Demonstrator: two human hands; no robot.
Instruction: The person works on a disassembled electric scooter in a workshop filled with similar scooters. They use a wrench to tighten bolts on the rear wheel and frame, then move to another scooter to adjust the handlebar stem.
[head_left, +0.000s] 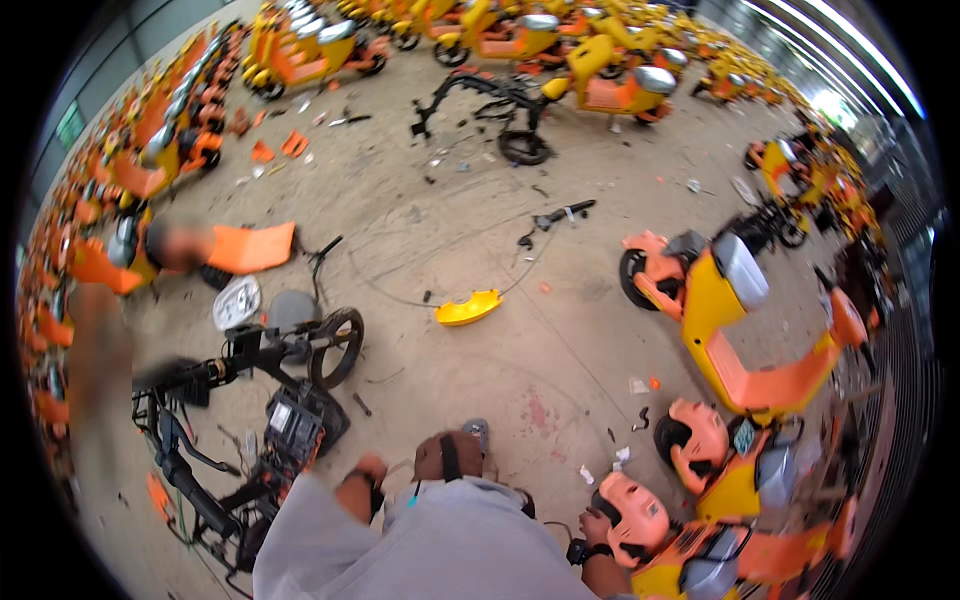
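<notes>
Orange scooter cover (636, 508) meets the right hand (597, 526) at its edge, apparently for support; left hand (372, 468) hangs near the stripped black frame (300, 415). Neither grasp confirmable.

A yellow-bodied scooter (655, 582) with salmon-orange plastic panels stands or leans, its exact tilt unclear, at the lower right, partly cut off by the view's edge; its rounded salmon-orange end cover (638, 508), marked by dark openings, faces left; a smooth silver-grey section (712, 568) sits farther right.
</notes>
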